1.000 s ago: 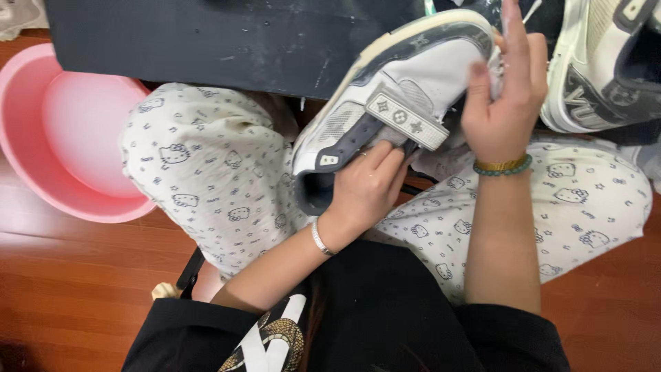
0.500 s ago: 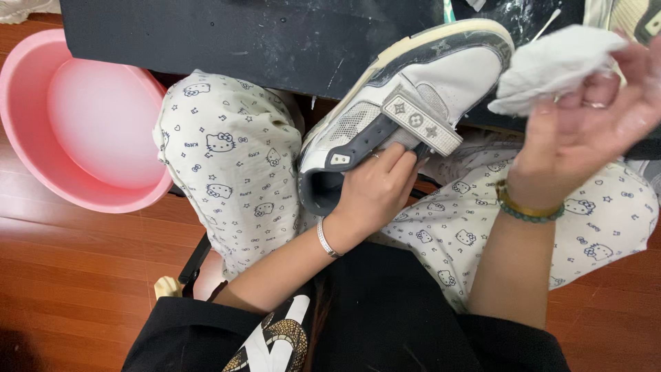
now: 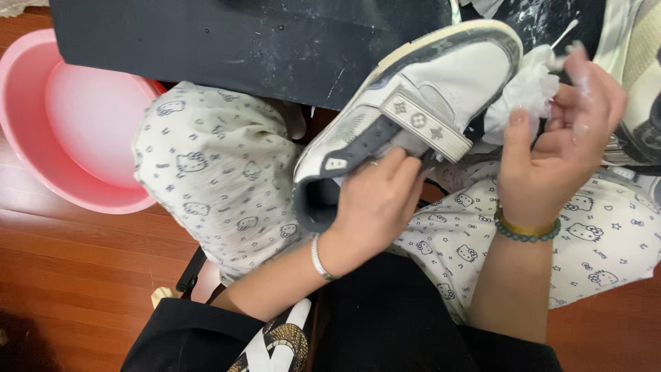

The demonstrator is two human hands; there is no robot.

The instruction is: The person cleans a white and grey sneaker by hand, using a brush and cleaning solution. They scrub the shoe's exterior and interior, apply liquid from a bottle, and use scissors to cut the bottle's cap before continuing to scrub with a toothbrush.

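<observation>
At far left we see a pink basin [image 3: 76,131] on the floor. Our left hand [image 3: 375,207] grips the sneaker [image 3: 420,103] over our lap, below the table [image 3: 241,48]. Our right hand [image 3: 558,145] pinches a white cloth [image 3: 527,93] against its toe.

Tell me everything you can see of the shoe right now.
The shoe is a white sneaker with grey panels, a patterned side strap and a cream sole edge with dark scuffs. It looks like leather. It lies tilted, toe up to the right, over the lap. The left hand grips its heel end; the right hand presses a white cloth by its toe.
</observation>
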